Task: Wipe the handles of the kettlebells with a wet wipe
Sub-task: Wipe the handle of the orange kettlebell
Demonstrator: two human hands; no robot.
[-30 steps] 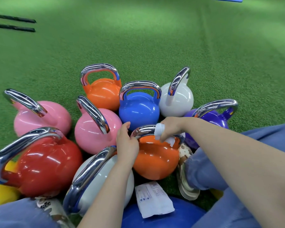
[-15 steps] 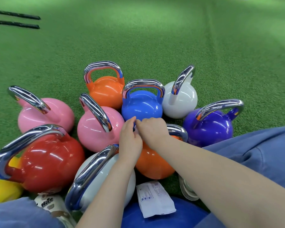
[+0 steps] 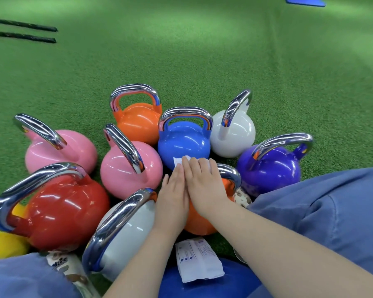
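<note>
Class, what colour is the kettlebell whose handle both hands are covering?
Orange kettlebell, clearest in the head view.

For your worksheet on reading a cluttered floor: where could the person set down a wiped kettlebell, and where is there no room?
Free: the bare turf beyond the far orange kettlebell and the white kettlebell, and left of the outer pink kettlebell. Crowded: the cluster itself, bells nearly touching, where both hands lie over the near orange one.

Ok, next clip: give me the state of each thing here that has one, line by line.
left hand: flat, fingers straight, beside the right hand
right hand: flat, fingers straight, over the wet wipe
wet wipe: mostly covered, a white edge showing past the fingertips
near orange kettlebell: upright, handle under both hands
wipe packet: lying flat, whether open cannot be told
</note>
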